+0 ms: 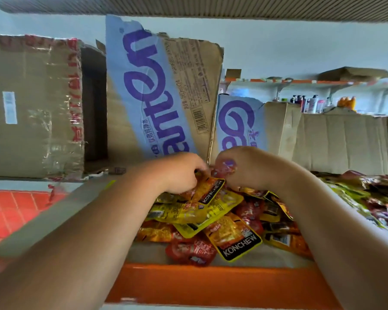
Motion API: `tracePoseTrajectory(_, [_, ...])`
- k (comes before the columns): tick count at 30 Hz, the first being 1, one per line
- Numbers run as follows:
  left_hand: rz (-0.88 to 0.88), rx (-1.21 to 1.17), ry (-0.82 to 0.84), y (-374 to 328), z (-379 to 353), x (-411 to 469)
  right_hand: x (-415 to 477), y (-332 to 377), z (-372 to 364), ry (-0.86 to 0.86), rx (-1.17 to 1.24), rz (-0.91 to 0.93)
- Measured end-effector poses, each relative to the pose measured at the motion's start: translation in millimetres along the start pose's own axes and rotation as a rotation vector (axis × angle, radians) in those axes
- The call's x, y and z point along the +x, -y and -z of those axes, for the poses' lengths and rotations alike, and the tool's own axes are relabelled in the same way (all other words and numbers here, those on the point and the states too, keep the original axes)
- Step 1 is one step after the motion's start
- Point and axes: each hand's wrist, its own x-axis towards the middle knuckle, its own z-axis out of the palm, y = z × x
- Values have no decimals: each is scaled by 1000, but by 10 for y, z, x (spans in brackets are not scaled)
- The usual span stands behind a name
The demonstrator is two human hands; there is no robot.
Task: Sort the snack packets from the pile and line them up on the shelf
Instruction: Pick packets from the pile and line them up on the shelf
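Head camera looks down along two bare forearms into a shelf bay. Nearest is the orange front rail (211,287) of the shelf. Just behind it the pile of snack packets (251,211) lies heaped on the shelf board. A red pouch (193,251) sits at the front edge, touching an orange packet marked KONCHEW (233,238), with a yellow packet (188,212) overlapping behind them.

At the back of the pile the left hand (179,173) curls its fingers over the top end of a second KONCHEW packet (207,189) and grips it. Just beside it the right hand (253,168) pinches a small red packet (224,167) between thumb and fingers, lifted slightly off the heap. More packets (367,193) spread off to the right.

Behind the hands a flattened carton with purple lettering (157,97) leans upright. A taped brown box (31,104) stands to its left and a low cardboard box (345,142) to its right. Far beyond, a wall shelf carries bottles (311,104).
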Motion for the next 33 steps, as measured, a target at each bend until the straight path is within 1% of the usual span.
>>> tracePoseTrajectory(2, [-37, -32, -80, 33, -17, -33, -16, -22, 4, 59, -42, -23])
tracePoseTrajectory(4, [-9, 51, -180, 51, 14, -103, -44, -47, 42, 90, -54, -65])
tracePoseTrajectory(5, [35, 94, -181, 44, 22, -133, -56, -63, 57, 96, -59, -90])
tracePoseTrajectory(8, [193, 199, -66, -28, 8, -179, -61, -87, 77, 120, -69, -132])
tracePoseTrajectory(9, [221, 216, -48, -62, 2, -186, -60, -82, 80, 134, -72, -133])
tracePoseTrajectory(11, [251, 206, -64, -125, 11, -204, -58, -70, 82, 149, -79, -128])
tracePoseTrajectory(13, [241, 196, -69, -173, 1, -232, -58, -69, 81, 124, -75, -122])
tracePoseTrajectory(15, [191, 140, -91, -182, -30, -229, -63, -80, 74, 95, -53, -124])
tracePoseTrajectory(18, [38, -26, -163, -186, -48, -225, -63, -115, 72, 60, -10, -137])
tracePoseTrajectory(20, [-64, -83, -222, -215, -56, -220, -68, -130, 82, 40, 9, -144])
tracePoseTrajectory(21, [-64, -68, -267, -238, -59, -227, -70, -135, 86, 33, 10, -145])
tracePoseTrajectory(23, [41, 40, -344, -285, -61, -247, -72, -147, 86, 22, 2, -146])
tracePoseTrajectory(24, [113, 91, -336, -307, -59, -259, -73, -152, 83, 20, -1, -147])
tracePoseTrajectory(26, [188, 104, -230, -332, -71, -270, -67, -160, 76, 21, -11, -154])
tracePoseTrajectory(28, [183, 62, -139, -354, -77, -288, -59, -155, 71, 25, -20, -158])
tracePoseTrajectory(33, [129, -11, -85, -365, -15, -320, -46, -145, 48, 6, -14, -151])
